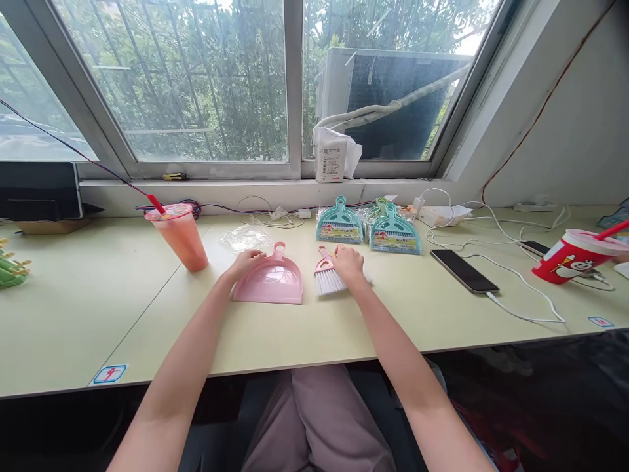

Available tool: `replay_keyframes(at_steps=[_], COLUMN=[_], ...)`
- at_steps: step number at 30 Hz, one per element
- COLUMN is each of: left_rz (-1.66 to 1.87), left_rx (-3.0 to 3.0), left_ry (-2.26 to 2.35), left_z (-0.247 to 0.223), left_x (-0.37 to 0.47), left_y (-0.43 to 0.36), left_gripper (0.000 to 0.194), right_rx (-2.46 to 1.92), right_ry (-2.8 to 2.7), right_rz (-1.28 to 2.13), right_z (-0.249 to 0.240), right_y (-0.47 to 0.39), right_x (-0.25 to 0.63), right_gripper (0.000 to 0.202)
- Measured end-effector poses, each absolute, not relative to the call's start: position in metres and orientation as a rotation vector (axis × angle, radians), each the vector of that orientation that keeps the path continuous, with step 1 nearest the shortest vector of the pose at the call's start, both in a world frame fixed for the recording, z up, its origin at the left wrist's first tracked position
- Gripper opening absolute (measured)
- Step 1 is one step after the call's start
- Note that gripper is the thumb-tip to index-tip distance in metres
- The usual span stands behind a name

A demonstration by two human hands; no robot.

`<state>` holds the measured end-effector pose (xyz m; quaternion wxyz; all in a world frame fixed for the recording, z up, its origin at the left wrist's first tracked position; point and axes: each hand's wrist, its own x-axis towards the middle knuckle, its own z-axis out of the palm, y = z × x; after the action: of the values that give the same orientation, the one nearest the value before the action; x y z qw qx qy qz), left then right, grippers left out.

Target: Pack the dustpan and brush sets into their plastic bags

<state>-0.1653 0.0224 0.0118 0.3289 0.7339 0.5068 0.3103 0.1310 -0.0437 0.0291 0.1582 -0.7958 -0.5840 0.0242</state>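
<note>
One pink dustpan (270, 285) lies on the pale surface (304, 334), its straight lip toward the person and its looped handle toward the window (196, 85). The left hand (249, 263) touches its upper left edge — whether the fingers grip it, I cannot tell. Just to the right, apart from the dustpan, is a pink brush (328, 282) with white bristles facing the person. The right hand (348, 262) is curled around the brush, hiding part of it. Behind lie teal packaged sets (396, 229) and, left of them, crumpled clear plastic (246, 236). A lidded orange drink (179, 242) stands left of the dustpan; well to the right are a dark phone (464, 271) — plugged into a white cable (528, 318) — and a red cup (560, 259).
</note>
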Motion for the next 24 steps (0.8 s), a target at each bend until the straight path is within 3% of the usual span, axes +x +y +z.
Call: replay_keyframes(at_steps=[6,11,15,20,24], left_rz=[0.778,0.69,0.816,1.181,1.219], left_rx=[1.998,1.927,1.834,1.49,1.377], left_ry=[1.389,1.475,1.451,1.359,1.264], left_z=[0.009,0.009,0.006,0.005,0.012], left_x=[-0.167,-0.166,-0.167,-0.174,-0.174], left_y=[0.026,0.023,0.029,0.041,0.036], left_gripper=[0.046,0.044,0.045,0.058,0.067], right_rx=[-2.196,-2.151,-2.027,-1.393,-1.075], right_ry=[-1.761,-1.818,-1.739,-1.746,-1.659], right_rz=[-0.043,0.086,0.093,0.612,0.811], right_z=[0.02,0.009,0.01,0.024,0.031], right_y=[-0.038,-0.031,-0.026,-0.032,-0.044], right_x=[0.142,0.149,0.155,0.151,0.127], right_gripper=[0.036,0.027,0.014,0.013,0.023])
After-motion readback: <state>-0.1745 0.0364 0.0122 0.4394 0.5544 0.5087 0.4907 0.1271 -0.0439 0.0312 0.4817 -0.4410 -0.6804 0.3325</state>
